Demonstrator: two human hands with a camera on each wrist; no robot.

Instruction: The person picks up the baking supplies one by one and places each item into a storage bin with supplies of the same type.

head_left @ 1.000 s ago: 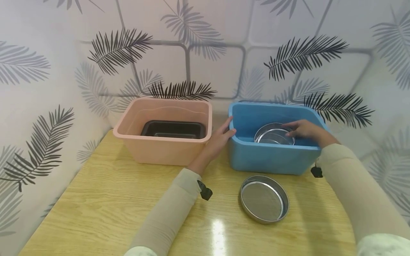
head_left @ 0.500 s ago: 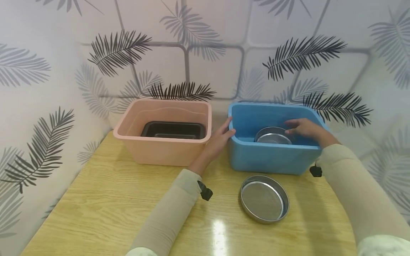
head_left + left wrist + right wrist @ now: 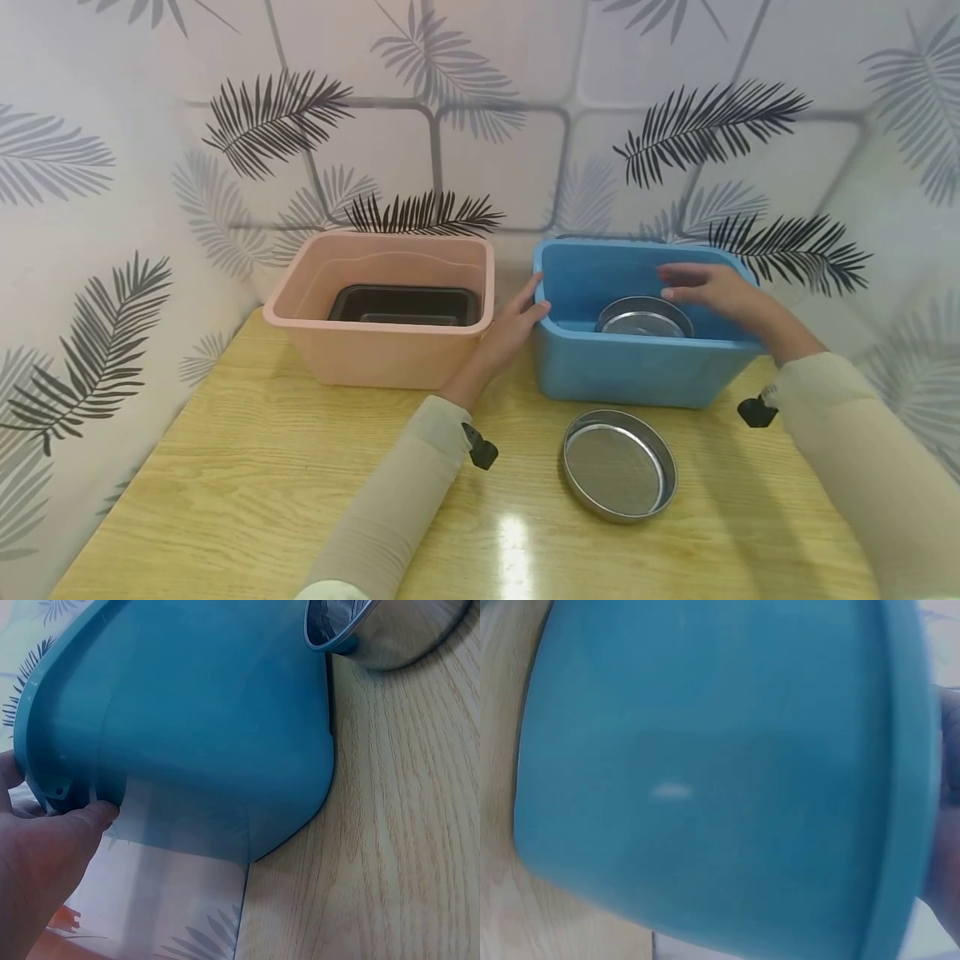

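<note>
Inside the blue plastic bin sits a round metal cake pan, its lower part hidden behind the front wall. My right hand hovers over the bin's right side, apart from that pan, with fingers loosely extended. At the bin's left end, my left hand grips the rim; the left wrist view has its thumb against the blue wall. A second round cake pan lies on the table in front of the bin. In the right wrist view the bin wall covers most of the picture.
To the left stands a peach plastic bin with a black rectangular loaf pan inside. Both bins are on a wooden table, close to a leaf-patterned wall.
The pan inside the blue bin has dropped from a tilt to lie lower. My right hand has let go of it and moved up, its forearm shifting right. My left hand stays put.
</note>
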